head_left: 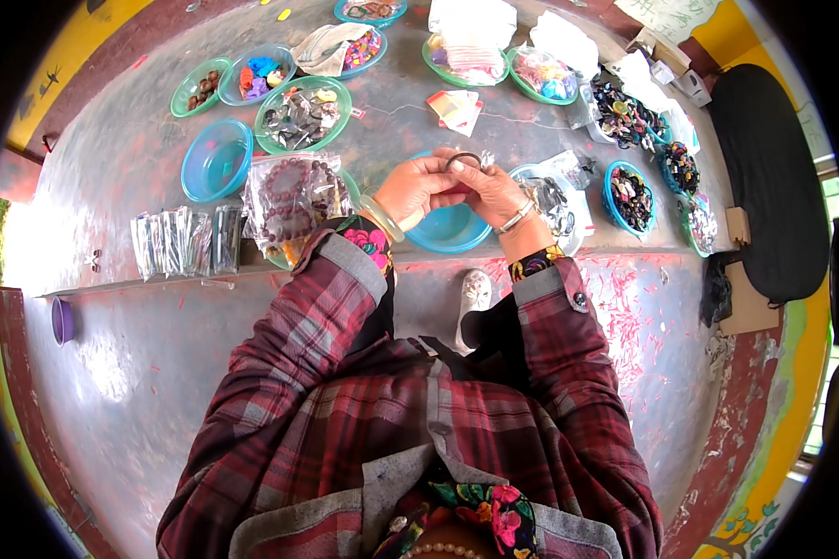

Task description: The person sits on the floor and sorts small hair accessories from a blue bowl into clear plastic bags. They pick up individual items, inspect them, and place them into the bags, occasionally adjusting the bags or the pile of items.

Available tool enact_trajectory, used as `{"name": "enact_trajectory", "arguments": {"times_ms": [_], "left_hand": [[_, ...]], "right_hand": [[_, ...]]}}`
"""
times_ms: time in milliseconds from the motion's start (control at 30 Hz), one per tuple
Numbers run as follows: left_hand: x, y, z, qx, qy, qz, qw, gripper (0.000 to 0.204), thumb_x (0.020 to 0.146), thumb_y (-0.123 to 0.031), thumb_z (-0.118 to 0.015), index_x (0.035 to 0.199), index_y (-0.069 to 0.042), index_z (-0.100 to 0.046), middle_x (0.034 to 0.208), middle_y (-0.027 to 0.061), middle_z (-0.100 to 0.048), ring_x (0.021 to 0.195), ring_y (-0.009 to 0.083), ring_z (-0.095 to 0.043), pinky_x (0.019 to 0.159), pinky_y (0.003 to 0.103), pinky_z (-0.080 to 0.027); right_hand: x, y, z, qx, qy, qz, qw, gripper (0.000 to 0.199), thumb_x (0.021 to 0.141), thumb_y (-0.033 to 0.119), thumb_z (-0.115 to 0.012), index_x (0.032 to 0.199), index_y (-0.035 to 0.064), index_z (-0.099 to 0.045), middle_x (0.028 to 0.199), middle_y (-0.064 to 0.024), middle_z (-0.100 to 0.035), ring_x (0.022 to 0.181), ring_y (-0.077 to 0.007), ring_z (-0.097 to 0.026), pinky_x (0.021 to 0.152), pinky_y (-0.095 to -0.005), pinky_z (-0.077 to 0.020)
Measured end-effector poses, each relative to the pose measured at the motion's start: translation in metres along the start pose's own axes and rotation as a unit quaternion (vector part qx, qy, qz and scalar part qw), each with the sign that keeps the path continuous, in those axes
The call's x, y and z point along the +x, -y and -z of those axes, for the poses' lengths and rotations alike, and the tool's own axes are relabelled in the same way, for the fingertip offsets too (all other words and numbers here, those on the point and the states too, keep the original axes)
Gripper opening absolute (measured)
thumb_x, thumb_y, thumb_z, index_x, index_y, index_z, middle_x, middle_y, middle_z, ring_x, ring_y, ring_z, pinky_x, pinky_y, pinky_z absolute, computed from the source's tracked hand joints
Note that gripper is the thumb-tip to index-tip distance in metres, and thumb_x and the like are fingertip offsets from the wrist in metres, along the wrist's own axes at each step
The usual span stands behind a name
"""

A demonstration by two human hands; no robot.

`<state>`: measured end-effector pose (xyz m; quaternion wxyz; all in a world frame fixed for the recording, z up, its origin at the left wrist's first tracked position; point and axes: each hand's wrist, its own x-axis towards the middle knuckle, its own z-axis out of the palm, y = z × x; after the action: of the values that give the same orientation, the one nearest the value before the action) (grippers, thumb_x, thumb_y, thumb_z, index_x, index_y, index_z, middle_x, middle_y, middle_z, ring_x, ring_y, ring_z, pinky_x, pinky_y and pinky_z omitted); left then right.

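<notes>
Close together over a blue basin (449, 233), my two hands meet fingertip to fingertip. My left hand (410, 193), with a pale bangle at its wrist, is closed in a pinch on a thin dark loop (463, 156). On the loop's other side, my right hand (496, 197) pinches it too; a watch or bracelet circles that wrist. Something reddish shows between the fingers, too small to name. Left of my hands lies a clear bag of dark red beaded bracelets (294, 200). To the right sits a container of dark items in plastic (552, 200).
A blue bowl (216, 160) and a green basin of wrapped dark pieces (300, 114) stand left. Packed slim items (185, 244) line the platform's edge. Pale cards (456, 111) lie ahead. Baskets of hair ties (629, 197) are right. A purple tub (62, 320) is on the floor.
</notes>
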<state>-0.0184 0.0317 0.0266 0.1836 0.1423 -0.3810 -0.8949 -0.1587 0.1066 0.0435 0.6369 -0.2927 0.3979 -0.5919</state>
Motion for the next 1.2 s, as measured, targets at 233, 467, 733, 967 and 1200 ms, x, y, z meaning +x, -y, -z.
{"name": "enact_trajectory", "arguments": {"times_ms": [233, 467, 733, 967, 1200], "left_hand": [[0.000, -0.003, -0.001, 0.031, -0.001, -0.010, 0.999, 0.028, 0.086, -0.010, -0.049, 0.111, 0.001, -0.049, 0.106, 0.0088, -0.055, 0.096, 0.0186, -0.057, 0.082, 0.029, -0.048], [-0.003, -0.007, -0.003, 0.021, 0.004, 0.014, 1.000, 0.025, 0.085, -0.009, -0.052, 0.106, 0.005, -0.052, 0.103, 0.0104, -0.057, 0.093, 0.0198, -0.058, 0.081, 0.029, -0.049], [-0.002, -0.004, 0.012, 0.057, -0.037, 0.062, 0.996, 0.022, 0.082, -0.008, -0.056, 0.098, 0.008, -0.054, 0.093, 0.0121, -0.060, 0.086, 0.0209, -0.060, 0.077, 0.027, -0.050], [-0.004, -0.002, 0.001, 0.124, -0.033, 0.072, 0.989, 0.022, 0.081, -0.009, -0.057, 0.098, 0.006, -0.055, 0.092, 0.0112, -0.060, 0.083, 0.0168, -0.060, 0.073, 0.024, -0.050], [-0.003, -0.005, 0.010, 0.080, -0.065, 0.052, 0.993, 0.021, 0.081, -0.012, -0.058, 0.095, 0.003, -0.056, 0.089, 0.0104, -0.062, 0.083, 0.0183, -0.061, 0.068, 0.022, -0.050]], "right_hand": [[-0.001, 0.001, -0.012, -0.043, -0.033, 0.039, 0.998, 0.029, 0.085, 0.020, -0.053, 0.099, -0.0041, -0.058, 0.093, -0.0106, -0.060, 0.081, -0.0176, -0.058, 0.071, -0.0293, -0.0492], [0.000, 0.003, -0.015, -0.021, -0.064, 0.076, 0.995, 0.028, 0.085, 0.022, -0.052, 0.095, -0.0038, -0.059, 0.090, -0.0121, -0.061, 0.082, -0.0193, -0.059, 0.074, -0.0291, -0.0474], [-0.002, 0.041, 0.033, -0.009, -0.192, 0.187, 0.963, 0.033, 0.086, 0.026, -0.050, 0.103, -0.0018, -0.055, 0.086, -0.0125, -0.064, 0.084, -0.0213, -0.061, 0.075, -0.0306, -0.0440], [-0.005, 0.030, 0.016, -0.368, -0.101, -0.007, 0.924, 0.025, 0.076, 0.022, -0.064, 0.091, 0.0025, -0.064, 0.079, -0.0052, -0.065, 0.065, -0.0087, -0.055, 0.057, -0.0217, -0.0404], [-0.003, 0.032, 0.033, -0.203, -0.194, 0.012, 0.960, 0.020, 0.076, 0.021, -0.065, 0.082, 0.0026, -0.064, 0.069, -0.0038, -0.064, 0.054, -0.0071, -0.051, 0.047, -0.0199, -0.0338]]}}
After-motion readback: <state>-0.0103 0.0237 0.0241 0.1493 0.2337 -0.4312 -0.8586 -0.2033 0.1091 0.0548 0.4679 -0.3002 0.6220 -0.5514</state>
